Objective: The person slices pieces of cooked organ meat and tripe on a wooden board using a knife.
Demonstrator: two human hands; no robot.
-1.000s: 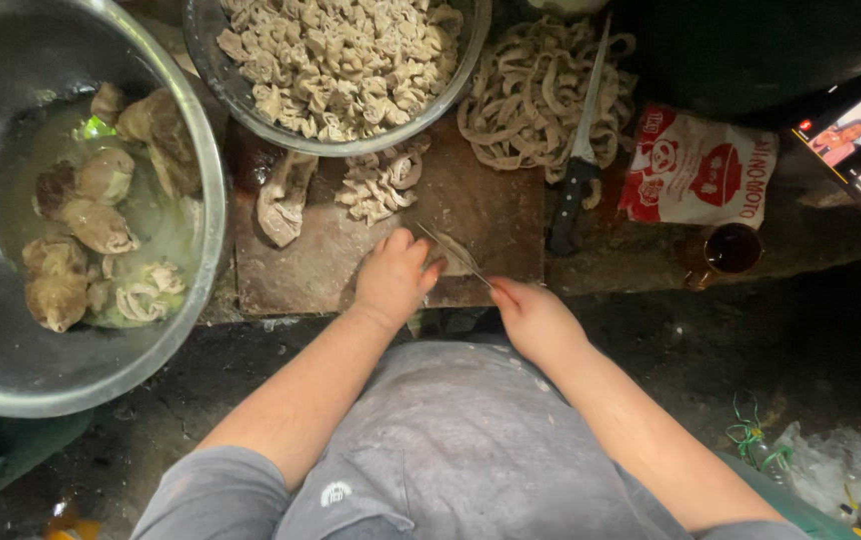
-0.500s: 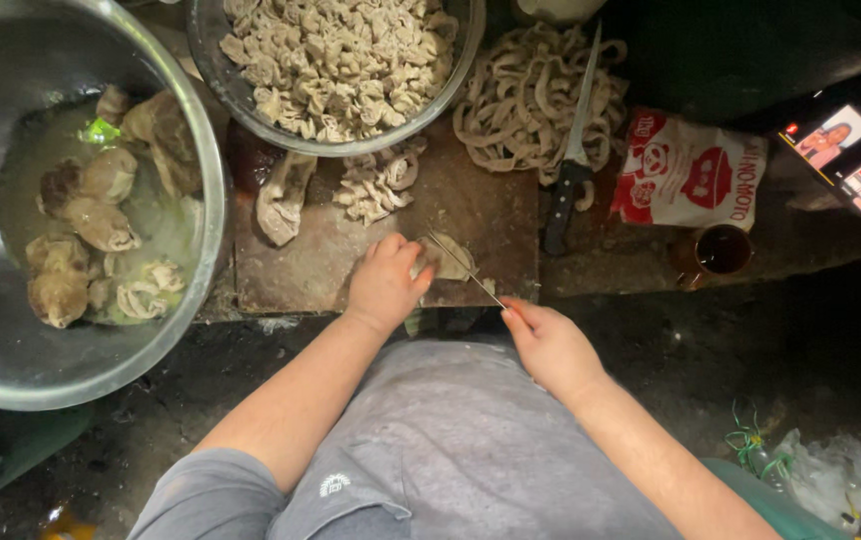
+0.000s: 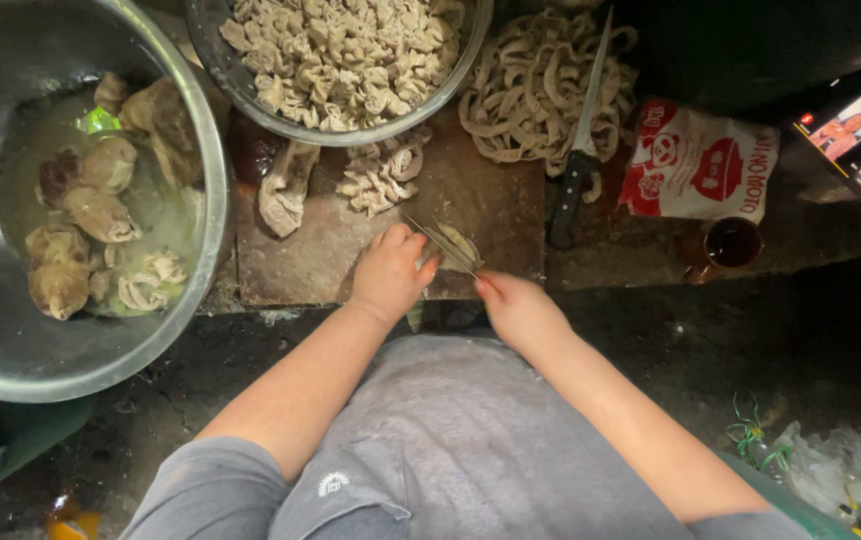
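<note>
Offal strip held at the front edge of a wooden cutting board (image 3: 351,255), between both hands.

Left hand (image 3: 389,275) is pressed curled onto a pale strip of tripe (image 3: 459,243); right hand (image 3: 519,308) is closed on what appears to be a thin blade (image 3: 438,240), though the view is dim. Fingertips could be nicked, since they lie just beside the edge and the meat looks slippery. Board rests on a dark, wet bench; a steel basin (image 3: 91,350) is at left, a knife (image 3: 579,150) beyond, grimy floor below.

Dark, wet, grimy concrete floor (image 3: 811,350) — dimly lit from above; crumpled plastic litter (image 3: 831,470) lies at the lower right corner.
</note>
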